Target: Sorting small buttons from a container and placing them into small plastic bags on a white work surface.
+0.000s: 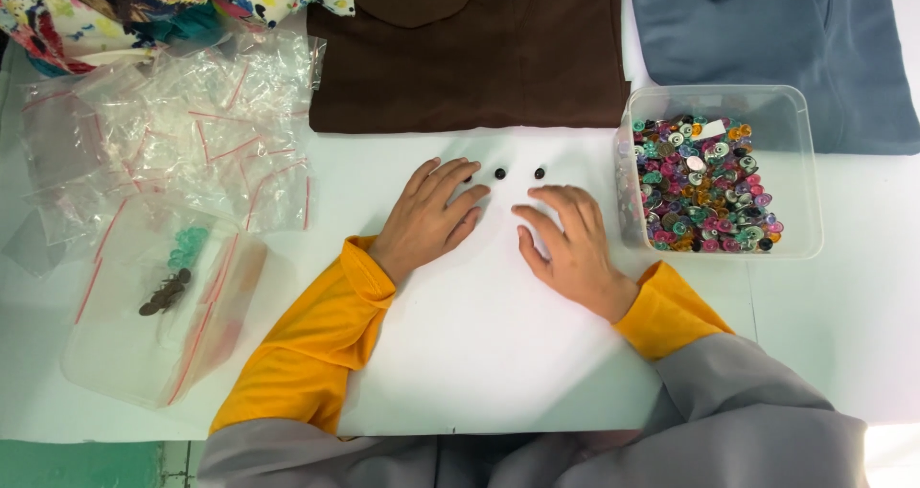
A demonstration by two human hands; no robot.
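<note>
Both hands lie flat, palms down, on the white table (479, 354), fingers spread and slack, gripping nothing. The left hand (428, 218) points its fingertips up and to the right; a small dark button seems to sit right at its longest fingertip, partly covered, so contact cannot be told for sure. Two more dark buttons lie just beyond the fingertips: the middle button (499, 174) sits in the gap between the two hands, and the right button (539, 174) lies just past the fingers of the right hand (568, 244), apart from them. Just to the outer side of the right hand stands a clear plastic tub (795, 104) filled with many-coloured buttons. Beyond both hands a folded brown garment (470, 57) lies flat, with a grey-blue garment (767, 37) beside it. Out past the left hand, clear zip bags (192, 114) are spread about, one bag (163, 306) holding teal and brown buttons.
</note>
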